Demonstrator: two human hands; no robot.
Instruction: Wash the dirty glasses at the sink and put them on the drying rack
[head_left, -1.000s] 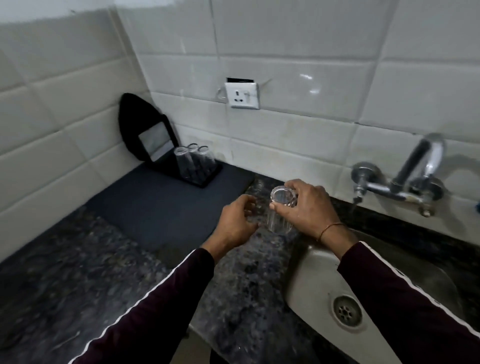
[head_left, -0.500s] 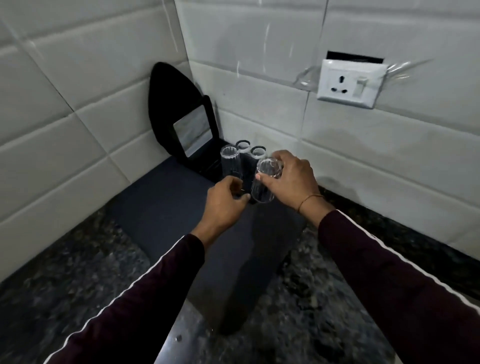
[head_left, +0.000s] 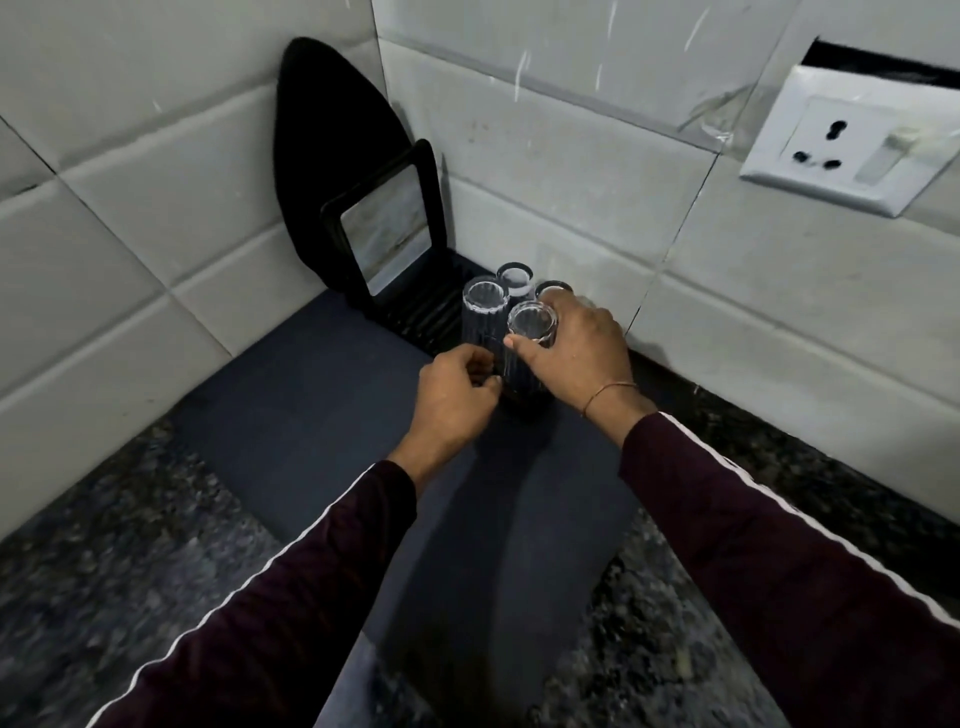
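Both hands meet at the rack: the left hand is loosely curled by the base, and the right hand grips the upturned glass. Best to lower it straight onto the black drying rack, just clear of the three glasses behind.

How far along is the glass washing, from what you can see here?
Three glasses already stand on the black drying rack in the corner. The right hand grips a fourth glass at the rack; the left hand hovers close by. It is not yet released. The sink is out of view, so remaining glasses are unknown.
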